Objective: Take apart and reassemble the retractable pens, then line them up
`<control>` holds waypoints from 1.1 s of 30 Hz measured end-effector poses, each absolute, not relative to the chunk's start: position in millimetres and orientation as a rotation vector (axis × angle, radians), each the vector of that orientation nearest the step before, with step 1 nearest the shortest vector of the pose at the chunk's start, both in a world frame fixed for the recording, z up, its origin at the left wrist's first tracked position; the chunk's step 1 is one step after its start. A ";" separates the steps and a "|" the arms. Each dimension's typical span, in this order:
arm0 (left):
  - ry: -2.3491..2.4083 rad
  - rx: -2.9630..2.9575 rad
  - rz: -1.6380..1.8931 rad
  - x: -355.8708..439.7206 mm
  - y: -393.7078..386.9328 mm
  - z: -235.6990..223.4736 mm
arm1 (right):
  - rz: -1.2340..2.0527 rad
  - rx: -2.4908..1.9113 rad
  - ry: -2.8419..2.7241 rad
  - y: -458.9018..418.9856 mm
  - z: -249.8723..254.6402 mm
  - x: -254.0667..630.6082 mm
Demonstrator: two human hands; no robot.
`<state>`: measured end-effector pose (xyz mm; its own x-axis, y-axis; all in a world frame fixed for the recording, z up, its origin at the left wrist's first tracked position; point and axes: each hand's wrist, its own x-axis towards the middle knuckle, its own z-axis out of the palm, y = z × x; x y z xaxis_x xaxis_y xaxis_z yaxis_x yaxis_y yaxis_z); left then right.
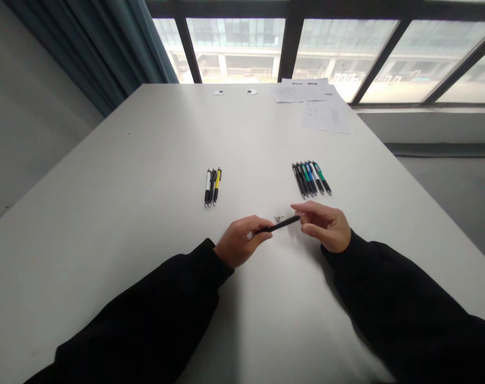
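My left hand (pixel 244 240) is closed around the rear part of a black pen (pixel 282 223), which points right and slightly upward above the table. At the pen's right end is my right hand (pixel 325 223), its thumb and fingers apart around the thin tip. I cannot tell whether a fingertip touches it. Just behind the pen, small silvery parts (pixel 278 218) lie on the table, too small to name. Farther left is a short row of pens, one white (pixel 207 188), one black (pixel 212 186) and one yellow (pixel 217 186).
A second row of several pens (pixel 311 178), black, green, blue and white, lies beyond my right hand. Papers (pixel 326 116) lie at the white table's (pixel 166 144) far right. Two cable-hole covers (pixel 252 92) sit near the back edge, before the windows. A curtain (pixel 118 48) hangs at left.
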<state>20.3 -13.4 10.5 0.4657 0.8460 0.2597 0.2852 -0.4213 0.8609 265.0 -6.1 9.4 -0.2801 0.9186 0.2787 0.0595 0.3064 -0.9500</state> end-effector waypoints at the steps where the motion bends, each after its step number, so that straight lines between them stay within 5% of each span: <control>1: 0.954 1.917 0.906 20.2 -13.3 10.3 | 1.049 -0.949 -1.678 -2.9 7.7 265.9; 8: 0.992 1.836 0.900 21.5 -12.7 8.6 | 0.487 -1.144 -2.139 13.6 -3.3 258.5; 33: 1.221 2.166 1.018 12.7 -6.9 1.5 | -0.045 -0.927 -1.963 7.9 0.9 261.1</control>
